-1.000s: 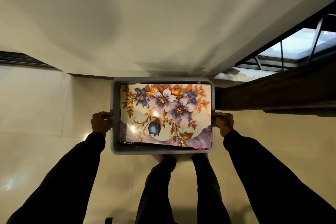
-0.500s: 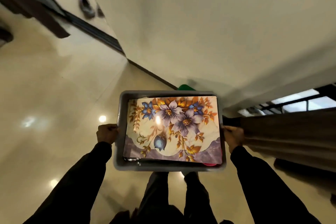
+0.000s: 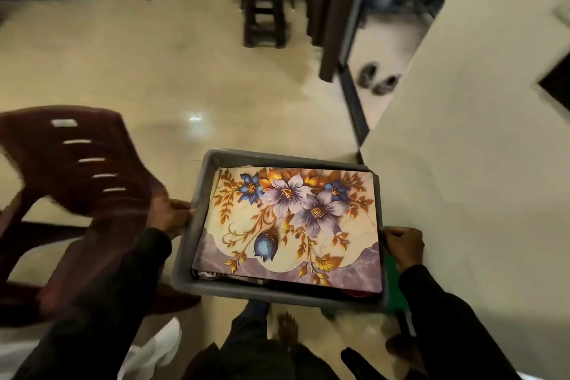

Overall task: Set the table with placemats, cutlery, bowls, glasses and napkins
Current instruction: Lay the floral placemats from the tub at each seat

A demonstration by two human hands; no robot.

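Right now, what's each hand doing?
Left hand: grips the left rim of the grey plastic tub.
Right hand: grips the tub's right rim.

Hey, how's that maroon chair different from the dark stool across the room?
The maroon chair has a slotted back; the dark stool has none. The chair sits close by the left hand; the stool stands far off beside the curtain. Both rest on the floor.

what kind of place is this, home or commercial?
Most likely a home, a hall or living area: glossy tiled floor, a maroon plastic chair, a dark wooden stool, and shoes left by a doorway. The left hand and right hand grip a grey tub.
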